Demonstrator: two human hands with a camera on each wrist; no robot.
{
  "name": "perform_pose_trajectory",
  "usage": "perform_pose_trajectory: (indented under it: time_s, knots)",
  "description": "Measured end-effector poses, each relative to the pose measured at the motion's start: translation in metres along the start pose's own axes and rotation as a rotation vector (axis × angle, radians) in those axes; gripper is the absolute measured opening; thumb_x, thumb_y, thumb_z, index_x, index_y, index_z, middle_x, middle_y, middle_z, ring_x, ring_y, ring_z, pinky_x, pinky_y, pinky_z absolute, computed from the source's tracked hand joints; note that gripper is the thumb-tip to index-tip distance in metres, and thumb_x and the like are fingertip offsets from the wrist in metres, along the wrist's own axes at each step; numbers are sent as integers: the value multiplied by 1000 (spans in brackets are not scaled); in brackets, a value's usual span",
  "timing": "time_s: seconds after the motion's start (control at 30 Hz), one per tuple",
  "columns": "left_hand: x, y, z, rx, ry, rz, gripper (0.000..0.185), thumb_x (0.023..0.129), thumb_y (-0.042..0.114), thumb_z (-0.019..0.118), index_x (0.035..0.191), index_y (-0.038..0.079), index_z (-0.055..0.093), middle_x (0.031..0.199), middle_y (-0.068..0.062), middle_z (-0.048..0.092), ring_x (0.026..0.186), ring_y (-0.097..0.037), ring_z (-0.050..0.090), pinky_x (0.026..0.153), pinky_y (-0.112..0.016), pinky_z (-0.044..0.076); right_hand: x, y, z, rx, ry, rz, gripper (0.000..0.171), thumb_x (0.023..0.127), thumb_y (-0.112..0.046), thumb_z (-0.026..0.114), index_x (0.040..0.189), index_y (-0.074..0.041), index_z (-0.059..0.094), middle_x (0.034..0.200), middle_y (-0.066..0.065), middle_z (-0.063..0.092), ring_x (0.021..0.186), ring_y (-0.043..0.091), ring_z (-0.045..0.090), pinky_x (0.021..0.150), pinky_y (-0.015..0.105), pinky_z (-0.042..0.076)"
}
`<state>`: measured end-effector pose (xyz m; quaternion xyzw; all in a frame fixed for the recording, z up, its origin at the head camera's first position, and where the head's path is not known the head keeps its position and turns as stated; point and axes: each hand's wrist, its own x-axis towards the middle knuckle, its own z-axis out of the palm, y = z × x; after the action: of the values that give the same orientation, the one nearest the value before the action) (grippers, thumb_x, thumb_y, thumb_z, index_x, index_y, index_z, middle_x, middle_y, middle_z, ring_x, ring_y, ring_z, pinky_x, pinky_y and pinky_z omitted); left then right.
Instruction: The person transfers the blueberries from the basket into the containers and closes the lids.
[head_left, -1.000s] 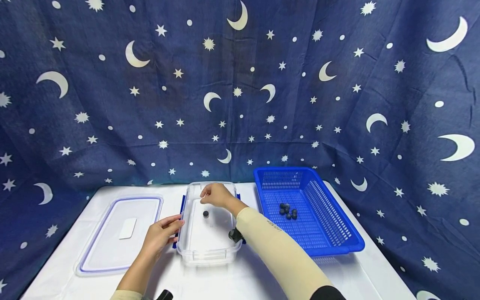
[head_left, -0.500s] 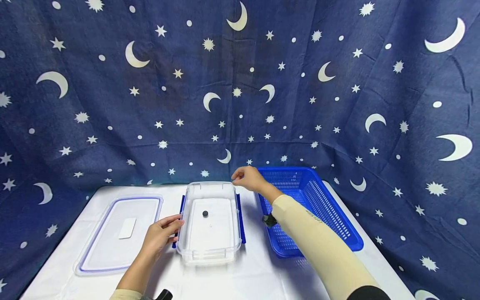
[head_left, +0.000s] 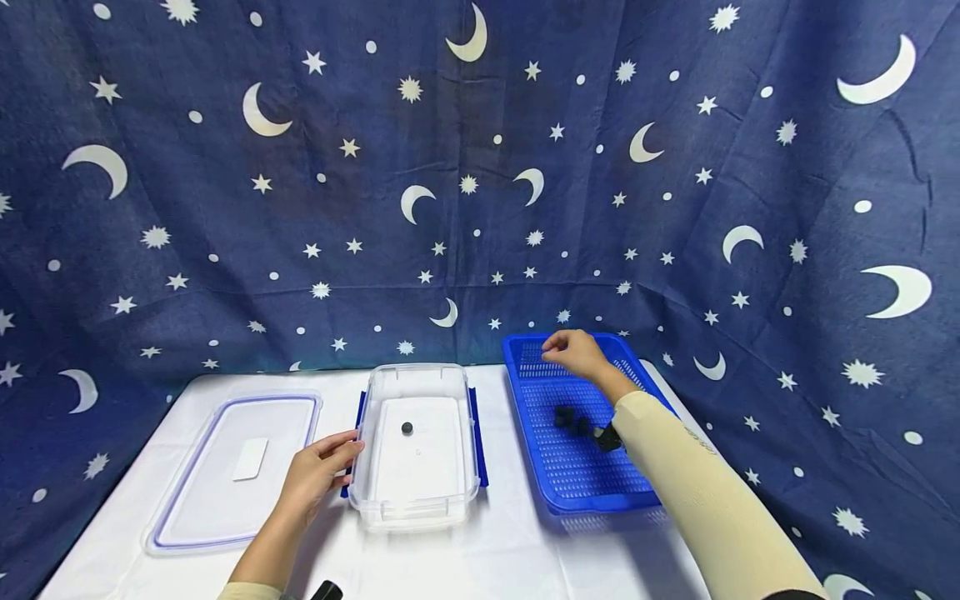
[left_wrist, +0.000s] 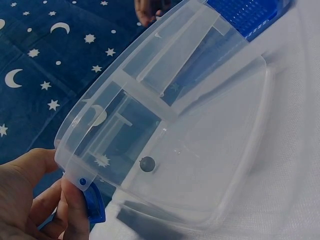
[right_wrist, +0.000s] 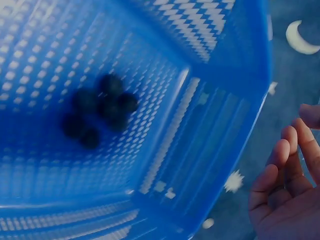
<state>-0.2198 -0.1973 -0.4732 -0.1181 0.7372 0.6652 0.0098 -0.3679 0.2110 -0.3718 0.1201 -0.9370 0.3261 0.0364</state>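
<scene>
Right hand (head_left: 577, 353) with fingers (right_wrist: 280, 170) loosely curled and lying side by side, pinching nothing, held above the far part of the blue perforated basket (head_left: 637, 467); a small cluster of dark round berries (head_left: 573, 419), probably blueberries, lies on the basket floor below and nearer the wrist, apart from the fingertips. Left hand (head_left: 317, 475) with thumb (left_wrist: 75, 210) and fingers curled onto the blue side clip (left_wrist: 94, 204) and near left wall of the clear plastic container (head_left: 417, 510), steadying it on the white table (head_left: 495, 558). A single dark berry (head_left: 407, 427) rests on the container floor, well apart from the walls. The container's lid (head_left: 232, 467) lies flat just to the left, not touching the hand. Likely hazards, as a judgement: the berries are small, round and bunched, so a pinch lowered onto the cluster may scatter them across the basket or crush a soft one; a berry carried across the gap between basket and container may slip and roll over the table edge; should the left hand's hold slacken, the light container may slide when touched.
</scene>
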Motion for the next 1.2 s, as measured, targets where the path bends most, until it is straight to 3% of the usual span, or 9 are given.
perform_pose_trajectory:
  time_s: [0.4, 0.63, 0.93, 1.2]
  knots:
    - [-1, 2, -1, -3, 9, -7, 52, 90, 27, 73, 133, 0, 59, 98, 6, 67, 85, -7, 60, 65, -17, 56, -24, 54, -9, 14, 31, 127, 21, 92, -14, 67, 102, 4, 70, 101, 19, 68, 93, 31, 62, 81, 43, 54]
    - [-1, -1, -1, -12, 7, -10, 53, 90, 27, 73, 133, 0, 59, 97, 6, 68, 84, -6, 59, 64, -18, 57, -36, 79, 8, 11, 49, 160, 19, 88, -12, 69, 96, 5, 70, 95, 18, 69, 88, 29, 62, 77, 38, 52]
    - [0, 0, -1, -18, 8, -8, 52, 89, 27, 73, 132, 0, 60, 96, 6, 67, 84, -7, 60, 65, -17, 56, -48, 87, 26, -41, -4, 221, 20, 86, -16, 71, 94, 2, 72, 94, 15, 70, 89, 28, 63, 82, 41, 52]
    - [-1, 0, 0, -21, 13, -11, 51, 90, 26, 73, 131, 0, 60, 97, 6, 66, 86, -8, 60, 64, -18, 56, -46, 87, 32, -17, -69, 250, 21, 88, -16, 70, 96, 3, 72, 97, 15, 70, 90, 27, 62, 83, 42, 52]
